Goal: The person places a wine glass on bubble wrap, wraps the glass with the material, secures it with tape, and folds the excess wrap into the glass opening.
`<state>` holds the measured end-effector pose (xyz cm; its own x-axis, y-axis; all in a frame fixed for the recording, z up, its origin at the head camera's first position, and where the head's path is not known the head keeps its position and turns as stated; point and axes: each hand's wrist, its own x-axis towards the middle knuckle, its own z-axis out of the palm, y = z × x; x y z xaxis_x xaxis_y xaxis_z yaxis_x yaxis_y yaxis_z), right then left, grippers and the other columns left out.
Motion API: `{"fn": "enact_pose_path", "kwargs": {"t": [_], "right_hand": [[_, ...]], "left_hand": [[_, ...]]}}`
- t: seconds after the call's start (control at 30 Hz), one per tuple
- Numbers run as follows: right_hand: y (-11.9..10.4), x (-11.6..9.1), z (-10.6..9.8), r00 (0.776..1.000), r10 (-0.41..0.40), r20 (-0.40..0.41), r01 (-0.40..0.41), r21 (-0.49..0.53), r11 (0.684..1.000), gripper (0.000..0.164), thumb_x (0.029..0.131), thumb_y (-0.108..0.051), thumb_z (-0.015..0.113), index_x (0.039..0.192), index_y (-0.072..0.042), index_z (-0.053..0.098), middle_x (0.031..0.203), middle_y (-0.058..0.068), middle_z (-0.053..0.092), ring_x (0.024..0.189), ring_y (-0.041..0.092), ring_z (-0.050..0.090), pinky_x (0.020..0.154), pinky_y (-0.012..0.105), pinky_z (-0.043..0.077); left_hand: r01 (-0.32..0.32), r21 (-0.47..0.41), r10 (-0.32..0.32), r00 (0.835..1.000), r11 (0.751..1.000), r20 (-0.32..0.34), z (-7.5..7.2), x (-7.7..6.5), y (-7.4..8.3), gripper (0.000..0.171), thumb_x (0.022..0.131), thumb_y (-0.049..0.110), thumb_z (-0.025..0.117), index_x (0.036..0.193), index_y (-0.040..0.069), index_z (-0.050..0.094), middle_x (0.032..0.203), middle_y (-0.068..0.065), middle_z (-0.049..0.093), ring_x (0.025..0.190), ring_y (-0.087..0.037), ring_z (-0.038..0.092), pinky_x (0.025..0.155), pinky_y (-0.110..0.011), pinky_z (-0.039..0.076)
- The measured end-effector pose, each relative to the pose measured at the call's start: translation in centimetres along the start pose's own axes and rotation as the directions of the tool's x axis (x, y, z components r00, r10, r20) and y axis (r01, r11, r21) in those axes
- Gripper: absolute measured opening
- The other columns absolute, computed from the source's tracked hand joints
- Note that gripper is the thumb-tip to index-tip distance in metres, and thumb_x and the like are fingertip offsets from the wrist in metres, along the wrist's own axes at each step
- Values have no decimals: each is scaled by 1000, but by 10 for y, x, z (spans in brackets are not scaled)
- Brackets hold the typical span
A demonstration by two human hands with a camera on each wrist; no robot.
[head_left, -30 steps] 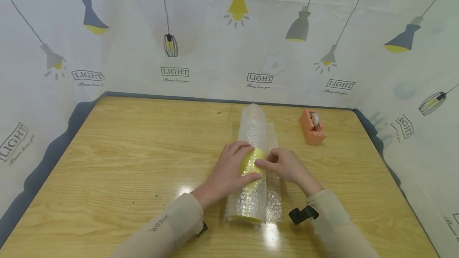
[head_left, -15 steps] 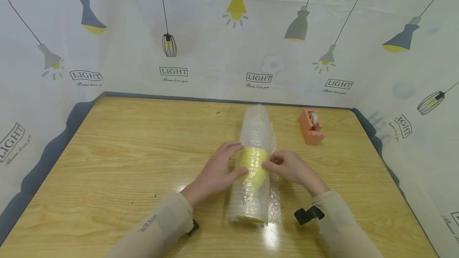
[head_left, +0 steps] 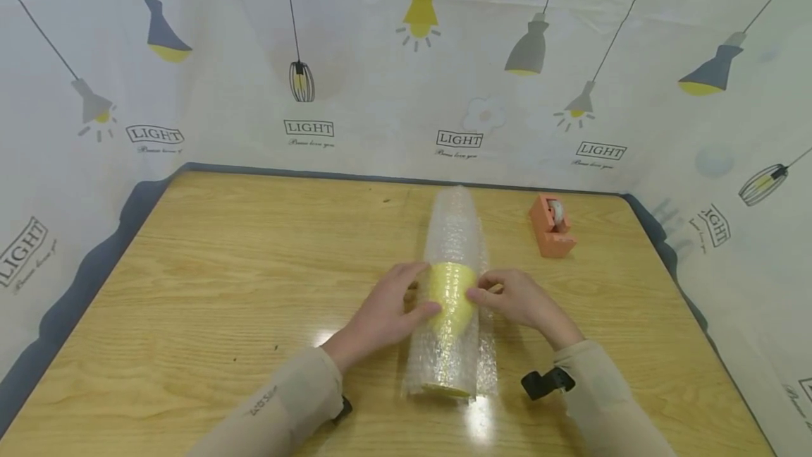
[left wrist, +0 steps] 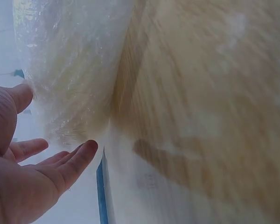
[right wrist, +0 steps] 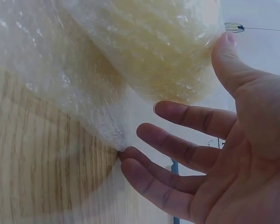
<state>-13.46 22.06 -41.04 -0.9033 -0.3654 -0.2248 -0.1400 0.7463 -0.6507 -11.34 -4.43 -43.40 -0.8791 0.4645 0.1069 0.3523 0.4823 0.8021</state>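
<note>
A roll of clear bubble wrap (head_left: pixel 452 231) lies lengthwise on the wooden table, wound around a yellow object (head_left: pixel 452 295). The yellow shows through the film's middle, and a yellowish edge shows at the near end; its kind is hidden. On the roll's left side is my left hand (head_left: pixel 390 310), thumb and fingers spread, with the thumb touching the film. At the right side, my right hand (head_left: pixel 517 298) rests its thumb against the wrap. In the right wrist view its fingers (right wrist: pixel 196 119) extend loosely below the roll. A loose flap of bubble wrap (head_left: pixel 487 351) lies along the right.
An orange tape dispenser (head_left: pixel 553 228) with a roll of tape stands at the back right of the table (head_left: pixel 241 266). Behind the table hangs a pale backdrop (head_left: pixel 374 90) printed with lamps. A black wrist strap (head_left: pixel 547 381) is at the right cuff.
The wrapped roll has shifted slightly right. My left hand has drawn back from its top to its left side, and my right hand has moved a little right.
</note>
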Motion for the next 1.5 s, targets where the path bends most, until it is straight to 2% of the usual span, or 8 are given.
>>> {"fn": "enact_pose_path", "kwargs": {"t": [0.2, 0.37, 0.67, 0.83, 0.97, 1.13, 1.33, 1.5], "right_hand": [[-3, 4, 7, 998, -58, -9, 58, 5, 998, 34, 103, -37, 64, 114, -7, 75, 115, 13, 74, 105, 35, 70, 90, 50, 59], [-8, 9, 12, 997, -74, 1, 74, -2, 997, 33, 104, -35, 63, 115, -6, 75, 115, 12, 74, 106, 31, 69, 92, 50, 58], [-14, 14, 13, 999, -4, 49, 5, -29, 1000, 38, 104, -39, 61, 118, -6, 74, 120, 14, 73, 108, 34, 67, 91, 50, 57], [-15, 14, 10, 998, 48, 47, -45, -49, 998, 36, 102, -42, 64, 109, -8, 75, 114, 14, 74, 103, 32, 68, 81, 44, 59], [-16, 12, 7, 998, 58, 19, -57, -47, 997, 31, 99, -41, 69, 100, -10, 73, 106, 10, 74, 97, 27, 68, 74, 38, 58], [-19, 8, 4, 999, 8, -40, -9, -18, 1000, 24, 95, -32, 76, 96, -8, 70, 97, 6, 72, 88, 21, 66, 71, 34, 56], [-23, 5, 0, 991, -94, -97, 91, -33, 995, 18, 93, -21, 79, 94, -6, 69, 91, 4, 70, 83, 18, 64, 75, 36, 56], [-26, 2, -2, 986, -126, -111, 124, -27, 992, 17, 91, -17, 80, 94, -6, 68, 89, 3, 70, 82, 16, 64, 76, 35, 55]], "left_hand": [[46, -31, -46, 999, 998, -8, -5, -4, 1, 68, 98, 31, 73, 155, 9, 44, 154, -15, 46, 125, -31, 59, 104, -46, 53], [35, -7, -35, 999, 999, -29, -12, -6, 0, 68, 96, 30, 75, 154, 8, 46, 151, -15, 49, 120, -30, 61, 99, -46, 56], [46, 55, -44, 998, 997, -35, -16, -7, 1, 71, 95, 33, 77, 153, 8, 46, 148, -14, 50, 120, -30, 60, 100, -45, 56], [58, 56, -56, 998, 997, -39, -15, -5, 3, 72, 93, 36, 78, 152, 9, 48, 146, -12, 50, 119, -29, 60, 99, -44, 55], [75, 55, -72, 996, 996, -48, -13, -2, 4, 73, 90, 39, 81, 151, 12, 50, 143, -9, 50, 117, -25, 59, 99, -44, 55], [105, 52, -102, 993, 993, -58, -9, 3, 4, 76, 86, 44, 83, 150, 16, 51, 142, -6, 50, 119, -24, 57, 100, -45, 54], [131, 33, -129, 990, 991, -57, -6, 6, 6, 77, 84, 46, 84, 149, 20, 53, 142, -5, 48, 120, -24, 56, 100, -46, 53], [138, 22, -137, 989, 990, -59, -4, 8, 7, 77, 82, 46, 86, 148, 21, 53, 142, -4, 48, 119, -23, 55, 98, -44, 54]]}}
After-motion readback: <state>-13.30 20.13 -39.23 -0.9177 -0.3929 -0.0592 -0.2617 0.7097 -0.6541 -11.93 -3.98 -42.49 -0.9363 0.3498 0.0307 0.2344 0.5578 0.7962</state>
